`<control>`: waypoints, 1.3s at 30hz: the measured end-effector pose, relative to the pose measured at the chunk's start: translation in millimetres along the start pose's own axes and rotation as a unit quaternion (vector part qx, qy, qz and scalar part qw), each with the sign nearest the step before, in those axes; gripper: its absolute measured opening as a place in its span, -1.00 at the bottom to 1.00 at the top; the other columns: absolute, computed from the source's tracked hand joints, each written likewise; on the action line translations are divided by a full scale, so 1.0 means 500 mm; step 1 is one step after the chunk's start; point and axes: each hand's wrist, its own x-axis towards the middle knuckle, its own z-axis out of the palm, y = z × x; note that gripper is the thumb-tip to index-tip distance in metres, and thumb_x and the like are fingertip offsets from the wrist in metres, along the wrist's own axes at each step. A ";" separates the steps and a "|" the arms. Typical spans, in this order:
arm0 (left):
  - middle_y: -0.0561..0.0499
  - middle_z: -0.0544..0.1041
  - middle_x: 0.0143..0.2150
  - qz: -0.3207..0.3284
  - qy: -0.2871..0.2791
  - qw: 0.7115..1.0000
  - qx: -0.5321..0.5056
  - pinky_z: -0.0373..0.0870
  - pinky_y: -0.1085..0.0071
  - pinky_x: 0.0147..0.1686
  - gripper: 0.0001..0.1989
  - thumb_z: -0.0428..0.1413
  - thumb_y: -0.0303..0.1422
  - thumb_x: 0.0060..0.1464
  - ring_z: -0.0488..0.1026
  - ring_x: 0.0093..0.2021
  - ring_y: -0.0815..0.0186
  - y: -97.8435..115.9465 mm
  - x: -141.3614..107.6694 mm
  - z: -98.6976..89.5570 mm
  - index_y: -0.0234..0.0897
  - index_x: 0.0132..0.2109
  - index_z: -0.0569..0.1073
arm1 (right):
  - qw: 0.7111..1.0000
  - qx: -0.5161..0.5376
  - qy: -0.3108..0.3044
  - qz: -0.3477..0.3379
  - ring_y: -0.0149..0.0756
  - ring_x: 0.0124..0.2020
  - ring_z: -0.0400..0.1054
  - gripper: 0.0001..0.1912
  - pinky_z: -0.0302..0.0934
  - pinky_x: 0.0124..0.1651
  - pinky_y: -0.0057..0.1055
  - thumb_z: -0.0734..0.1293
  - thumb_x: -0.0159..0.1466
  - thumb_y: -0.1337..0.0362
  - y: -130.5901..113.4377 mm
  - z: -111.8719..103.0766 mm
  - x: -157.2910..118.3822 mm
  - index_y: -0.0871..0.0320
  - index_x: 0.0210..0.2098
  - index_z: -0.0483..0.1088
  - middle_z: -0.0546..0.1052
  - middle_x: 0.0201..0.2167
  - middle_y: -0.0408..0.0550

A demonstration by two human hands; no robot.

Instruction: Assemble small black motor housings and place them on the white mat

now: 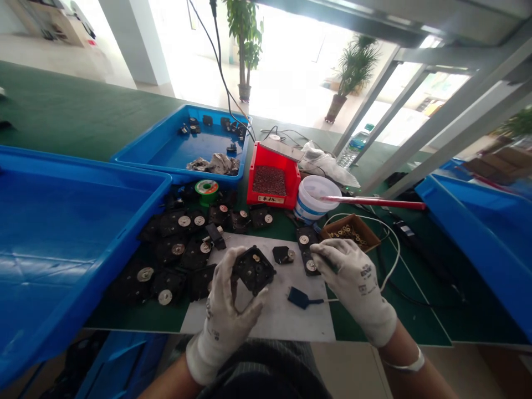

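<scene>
My gloved left hand (228,310) grips a black plastic housing (254,270) by its left side, tilted above a white sheet (266,324). A small brass piece (256,257) sits on the housing's face. To the right, my gloved right hand (353,277) is closed in a pinch; whatever lies between its fingertips is too small or hidden to make out. The fingertips are beside black parts with silver discs (304,240). Between my hands lie a small black part with a metal disc (283,255) and a dark blue plug-like piece on a thin white cable (298,297).
Several black housings (170,249) crowd the left, near a green solder spool (206,192). Behind stand a red bin (253,183) of small parts, a white tub (318,191) with a red stick and a cardboard box (369,240) of brass pieces. Blue trays (158,183) flank the bench.
</scene>
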 end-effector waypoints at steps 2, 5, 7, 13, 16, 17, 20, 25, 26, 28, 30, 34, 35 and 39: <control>-0.29 0.35 0.37 -0.007 0.033 0.999 -0.027 0.47 -0.11 0.26 -0.10 0.26 -0.35 0.26 0.40 0.35 -0.10 -0.004 -0.004 0.001 -0.11 0.56 -0.05 | 0.999 -0.011 -0.040 -0.028 -0.08 -0.17 0.47 -0.85 0.36 -0.14 -0.15 0.36 0.42 0.32 -0.021 0.011 0.004 0.15 -0.11 0.61 0.65 -0.16 0.07; -0.29 0.32 0.39 -0.006 0.066 0.997 -0.030 0.47 -0.06 0.27 -0.08 0.29 -0.34 0.24 0.37 0.38 -0.09 -0.009 -0.006 0.004 -0.12 0.55 -0.03 | 0.992 -0.018 -0.100 -0.076 -0.09 -0.17 0.45 -0.91 0.26 -0.16 -0.18 0.44 0.36 0.34 -0.067 0.038 0.014 0.07 -0.20 0.63 0.66 -0.18 -0.03; -0.29 0.34 0.39 -0.011 0.069 0.998 -0.005 0.42 -0.08 0.31 -0.09 0.31 -0.32 0.23 0.37 0.38 -0.09 -0.010 -0.005 0.005 -0.13 0.55 0.01 | 0.985 -0.023 -0.136 -0.102 -0.10 -0.18 0.43 -0.92 0.21 -0.17 -0.17 0.47 0.33 0.37 -0.091 0.054 0.020 0.06 -0.25 0.63 0.66 -0.22 -0.05; -0.34 0.37 0.37 -0.017 0.058 0.998 0.023 0.35 -0.17 0.33 -0.12 0.28 -0.28 0.25 0.35 0.39 -0.11 -0.008 -0.002 0.004 -0.17 0.54 0.01 | 0.971 -0.042 -0.201 -0.122 -0.07 -0.19 0.41 -0.90 0.15 -0.18 -0.17 0.47 0.30 0.43 -0.120 0.074 0.035 0.11 -0.25 0.60 0.64 -0.24 -0.01; -0.34 0.37 0.36 -0.012 0.058 0.998 0.031 0.37 -0.12 0.33 -0.11 0.28 -0.30 0.24 0.36 0.38 -0.08 -0.009 -0.002 0.003 -0.19 0.55 0.00 | 0.968 -0.044 -0.216 -0.120 -0.05 -0.19 0.41 -0.94 0.14 -0.20 -0.18 0.47 0.31 0.38 -0.132 0.078 0.039 0.08 -0.26 0.60 0.63 -0.25 -0.02; -0.34 0.37 0.36 -0.007 0.059 0.997 0.038 0.37 -0.10 0.33 -0.11 0.29 -0.30 0.24 0.35 0.39 -0.07 -0.008 -0.002 0.003 -0.19 0.55 0.01 | 0.967 -0.045 -0.219 -0.119 -0.05 -0.19 0.41 -0.94 0.13 -0.21 -0.18 0.47 0.32 0.36 -0.136 0.080 0.040 0.07 -0.27 0.60 0.63 -0.25 -0.02; -0.34 0.38 0.35 0.003 0.062 0.997 0.054 0.36 -0.07 0.33 -0.12 0.28 -0.29 0.25 0.34 0.39 -0.06 -0.006 0.001 0.002 -0.21 0.55 0.00 | 0.970 -0.047 -0.216 -0.104 -0.04 -0.13 0.41 -0.93 0.16 -0.16 -0.17 0.45 0.37 0.31 -0.143 0.086 0.046 0.09 -0.16 0.61 0.65 -0.09 0.03; -0.33 0.39 0.34 -0.001 0.067 0.997 0.044 0.36 -0.04 0.34 -0.14 0.27 -0.29 0.26 0.35 0.39 -0.04 -0.001 0.005 0.002 -0.20 0.54 0.03 | 0.971 -0.048 -0.220 -0.083 -0.03 -0.07 0.40 -0.86 0.17 -0.07 -0.16 0.38 0.43 0.29 -0.132 0.080 0.063 0.13 -0.19 0.61 0.63 -0.02 0.07; -0.33 0.39 0.33 -0.002 0.069 0.997 0.039 0.35 -0.04 0.35 -0.14 0.28 -0.29 0.25 0.35 0.39 -0.04 -0.002 0.004 0.002 -0.19 0.54 0.04 | 0.970 -0.049 -0.224 -0.081 -0.03 -0.07 0.39 -0.85 0.17 -0.07 -0.15 0.36 0.44 0.29 -0.129 0.075 0.066 0.13 -0.21 0.60 0.63 -0.02 0.07; -0.33 0.37 0.35 -0.011 0.072 0.997 0.024 0.34 -0.05 0.35 -0.14 0.28 -0.29 0.25 0.34 0.40 -0.04 -0.004 0.001 0.002 -0.18 0.54 0.03 | 0.967 -0.050 -0.236 -0.078 -0.02 -0.05 0.39 -0.85 0.16 -0.06 -0.14 0.36 0.44 0.30 -0.126 0.065 0.069 0.12 -0.19 0.60 0.62 0.00 0.07; -0.34 0.33 0.38 -0.025 0.074 0.997 0.005 0.34 -0.07 0.34 -0.15 0.26 -0.29 0.27 0.32 0.40 -0.04 -0.008 -0.003 0.002 -0.17 0.54 0.01 | 0.961 -0.051 -0.257 -0.083 -0.03 -0.06 0.39 -0.88 0.17 -0.06 -0.14 0.38 0.41 0.32 -0.127 0.056 0.070 0.12 -0.20 0.60 0.62 -0.04 0.06; -0.31 0.32 0.37 -0.031 0.082 0.996 -0.008 0.32 -0.04 0.36 -0.15 0.26 -0.31 0.26 0.29 0.42 -0.03 -0.009 -0.004 0.000 -0.16 0.54 0.01 | 0.943 -0.059 -0.311 -0.100 -0.01 -0.10 0.40 -0.91 0.19 -0.12 -0.14 0.40 0.36 0.39 -0.136 0.054 0.067 0.14 -0.21 0.59 0.63 -0.14 0.08; -0.30 0.33 0.37 -0.031 0.080 0.996 -0.005 0.30 -0.02 0.38 -0.14 0.27 -0.32 0.25 0.29 0.43 -0.01 -0.008 -0.004 0.000 -0.15 0.53 0.03 | 0.939 -0.063 -0.321 -0.101 0.01 -0.09 0.41 -0.89 0.19 -0.13 -0.13 0.39 0.36 0.40 -0.139 0.055 0.066 0.16 -0.20 0.59 0.63 -0.13 0.10; -0.27 0.34 0.38 -0.032 0.077 0.997 0.002 0.31 0.02 0.37 -0.15 0.28 -0.31 0.25 0.30 0.43 0.00 -0.005 -0.003 0.000 -0.13 0.53 0.03 | 0.925 -0.077 -0.355 -0.114 0.08 -0.07 0.41 -0.84 0.21 -0.14 -0.08 0.34 0.38 0.44 -0.147 0.062 0.074 0.21 -0.19 0.60 0.62 -0.10 0.19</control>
